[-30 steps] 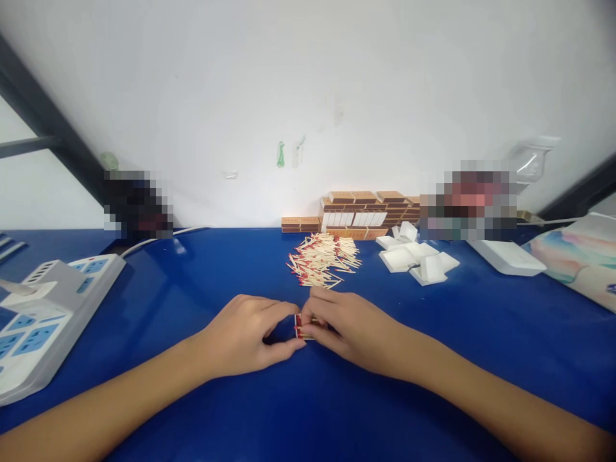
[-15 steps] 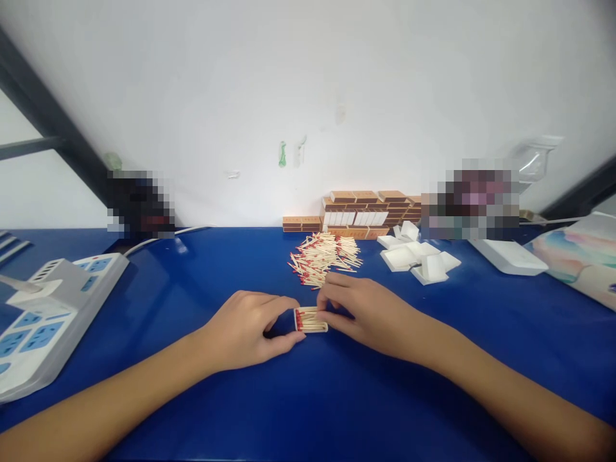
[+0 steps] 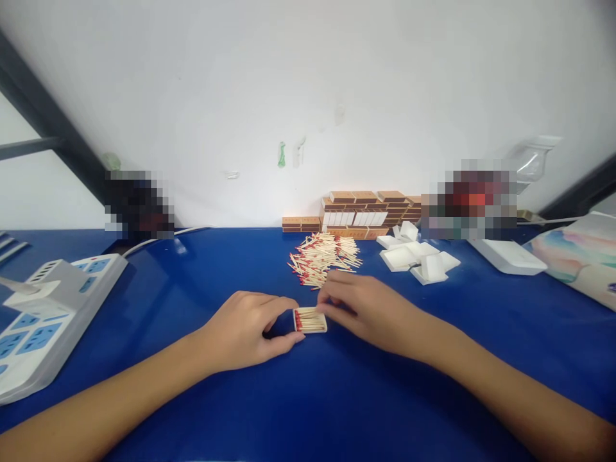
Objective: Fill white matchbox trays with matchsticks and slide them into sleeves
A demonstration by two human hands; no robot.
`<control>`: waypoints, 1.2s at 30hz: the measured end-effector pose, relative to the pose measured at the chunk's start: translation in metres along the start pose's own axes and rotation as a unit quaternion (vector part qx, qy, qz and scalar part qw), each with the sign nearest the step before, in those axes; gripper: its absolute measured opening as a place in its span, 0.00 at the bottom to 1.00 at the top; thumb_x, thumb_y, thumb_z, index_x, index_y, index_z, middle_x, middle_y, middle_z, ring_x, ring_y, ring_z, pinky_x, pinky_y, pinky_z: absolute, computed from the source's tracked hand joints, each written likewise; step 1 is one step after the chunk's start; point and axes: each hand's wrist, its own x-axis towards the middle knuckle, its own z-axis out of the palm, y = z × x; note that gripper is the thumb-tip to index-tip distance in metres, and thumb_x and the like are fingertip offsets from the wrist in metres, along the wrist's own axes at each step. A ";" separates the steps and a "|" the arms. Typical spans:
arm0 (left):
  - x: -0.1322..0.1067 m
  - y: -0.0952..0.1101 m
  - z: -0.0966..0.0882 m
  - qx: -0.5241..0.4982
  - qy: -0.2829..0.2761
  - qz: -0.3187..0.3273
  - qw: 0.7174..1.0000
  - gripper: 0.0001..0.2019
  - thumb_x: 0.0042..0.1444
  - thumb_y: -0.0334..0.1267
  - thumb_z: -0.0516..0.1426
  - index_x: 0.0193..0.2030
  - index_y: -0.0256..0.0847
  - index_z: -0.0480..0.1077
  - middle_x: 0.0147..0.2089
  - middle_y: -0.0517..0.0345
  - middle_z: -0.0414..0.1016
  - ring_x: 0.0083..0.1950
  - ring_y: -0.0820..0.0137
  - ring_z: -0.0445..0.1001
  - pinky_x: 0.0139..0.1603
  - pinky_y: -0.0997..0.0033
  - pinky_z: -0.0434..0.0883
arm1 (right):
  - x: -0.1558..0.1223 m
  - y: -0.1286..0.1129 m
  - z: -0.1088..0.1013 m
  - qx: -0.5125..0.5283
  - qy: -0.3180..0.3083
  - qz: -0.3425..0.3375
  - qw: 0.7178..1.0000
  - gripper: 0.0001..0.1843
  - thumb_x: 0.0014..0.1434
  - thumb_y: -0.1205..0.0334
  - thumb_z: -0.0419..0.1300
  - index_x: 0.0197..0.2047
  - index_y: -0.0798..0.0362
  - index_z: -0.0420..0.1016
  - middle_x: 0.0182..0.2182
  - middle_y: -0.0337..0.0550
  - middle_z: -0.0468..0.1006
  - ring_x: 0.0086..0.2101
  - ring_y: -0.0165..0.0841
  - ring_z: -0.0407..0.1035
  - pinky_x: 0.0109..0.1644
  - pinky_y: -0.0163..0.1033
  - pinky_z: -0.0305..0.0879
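A small white matchbox tray (image 3: 323,330) lies flat on the blue tabletop, holding several red-tipped matches (image 3: 310,319) with their heads to the left. My left hand (image 3: 255,330) grips the tray's left end between thumb and fingers. At the tray's upper right, my right hand (image 3: 366,311) pinches the tail ends of matches with thumb and fingertips; how many is hidden by the fingers. Just beyond the hands is a loose heap of matches (image 3: 320,256) with red heads.
Brown matchboxes (image 3: 366,218) are stacked along the wall. White empty trays (image 3: 414,256) lie in a jumble right of the heap. A power strip (image 3: 72,321) with a plug stands at left. At right are a white box (image 3: 510,256) and a colourful sheet (image 3: 577,253).
My right fingertips have shifted slightly up at the tray's right end, and more of the matches show. My left hand and the tray stay in place.
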 end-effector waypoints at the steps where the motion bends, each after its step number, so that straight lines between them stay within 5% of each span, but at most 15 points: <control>1: 0.000 0.000 0.000 0.000 0.002 0.000 1.000 0.14 0.65 0.46 0.61 0.53 0.43 0.76 0.26 0.66 0.72 0.25 0.75 0.71 0.29 0.74 0.64 | 0.000 0.004 -0.004 -0.009 0.023 0.007 1.000 0.10 0.72 0.60 0.56 0.40 0.51 0.75 0.39 0.44 0.76 0.35 0.33 0.69 0.38 0.39 0.61; 4: -0.001 0.000 0.000 -0.003 0.009 0.006 1.000 0.15 0.65 0.46 0.62 0.54 0.42 0.76 0.26 0.66 0.72 0.25 0.75 0.71 0.29 0.74 0.64 | 0.001 0.021 -0.016 -0.044 0.072 0.048 0.995 0.07 0.70 0.62 0.58 0.39 0.52 0.75 0.35 0.43 0.75 0.35 0.35 0.69 0.38 0.39 0.60; 12: -0.001 0.002 -0.001 0.001 0.009 0.006 1.000 0.15 0.64 0.45 0.62 0.54 0.42 0.76 0.26 0.67 0.71 0.25 0.75 0.71 0.28 0.74 0.65 | 0.006 0.046 -0.001 -0.009 0.016 0.067 0.998 0.07 0.70 0.60 0.57 0.40 0.51 0.73 0.35 0.43 0.74 0.36 0.34 0.67 0.39 0.39 0.60; 29: -0.001 -0.001 -0.001 0.002 0.008 -0.002 1.000 0.15 0.63 0.45 0.63 0.53 0.42 0.76 0.26 0.67 0.71 0.25 0.74 0.70 0.28 0.74 0.64 | 0.002 0.037 -0.009 -0.040 -0.054 0.125 0.990 0.12 0.73 0.57 0.53 0.36 0.50 0.66 0.38 0.46 0.75 0.36 0.38 0.69 0.39 0.41 0.61; 36: -0.001 -0.001 -0.001 0.000 0.003 -0.004 1.000 0.15 0.63 0.45 0.63 0.53 0.42 0.76 0.26 0.67 0.71 0.25 0.74 0.70 0.29 0.73 0.64 | 0.001 0.006 -0.007 0.093 -0.029 0.085 0.992 0.12 0.74 0.53 0.54 0.39 0.50 0.68 0.35 0.41 0.74 0.34 0.33 0.66 0.38 0.38 0.61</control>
